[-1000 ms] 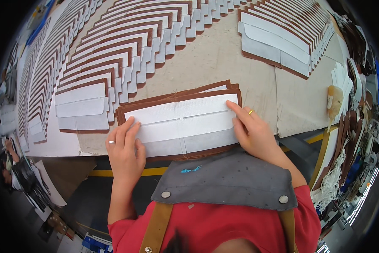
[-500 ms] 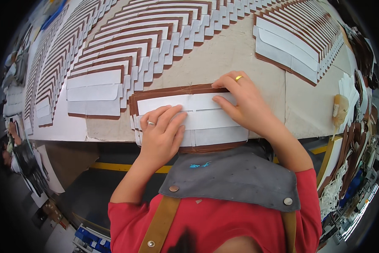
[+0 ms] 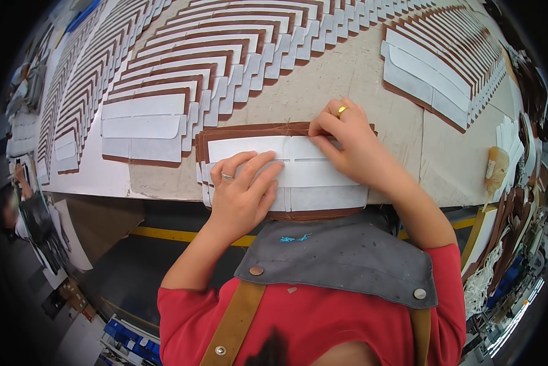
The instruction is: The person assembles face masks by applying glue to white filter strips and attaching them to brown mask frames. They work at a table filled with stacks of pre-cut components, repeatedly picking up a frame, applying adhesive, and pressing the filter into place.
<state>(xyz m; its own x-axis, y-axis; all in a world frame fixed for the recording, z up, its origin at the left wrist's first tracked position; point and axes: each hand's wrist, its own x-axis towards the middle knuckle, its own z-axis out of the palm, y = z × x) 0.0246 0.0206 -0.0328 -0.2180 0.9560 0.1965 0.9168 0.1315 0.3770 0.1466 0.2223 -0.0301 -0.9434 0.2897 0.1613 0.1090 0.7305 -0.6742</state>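
A stack of brown panels faced with white sheets [image 3: 326,172] lies before me at the table's near edge, its brown border jutting past the white. My left hand [image 3: 245,188] rests flat on the left part of the top panel, fingers spread and holding nothing. At the stack's far edge, my right hand [image 3: 347,139] has its thumb and index finger pinched together, the other fingers curled. Whatever lies between those fingertips is too small to make out. Fine loose threads [image 3: 287,127] show along the brown far border beside them.
Overlapping rows of similar brown-and-white panels [image 3: 143,125] cover the table's left and far side. Another fanned row [image 3: 429,76] lies at the right. A yellowish tool or bottle [image 3: 497,168] and white strips [image 3: 508,140] stand at the right edge, near hanging brown pieces.
My right thumb and index finger were apart over the panel's far edge and are now closed together there. My left hand stays flat on the panel.
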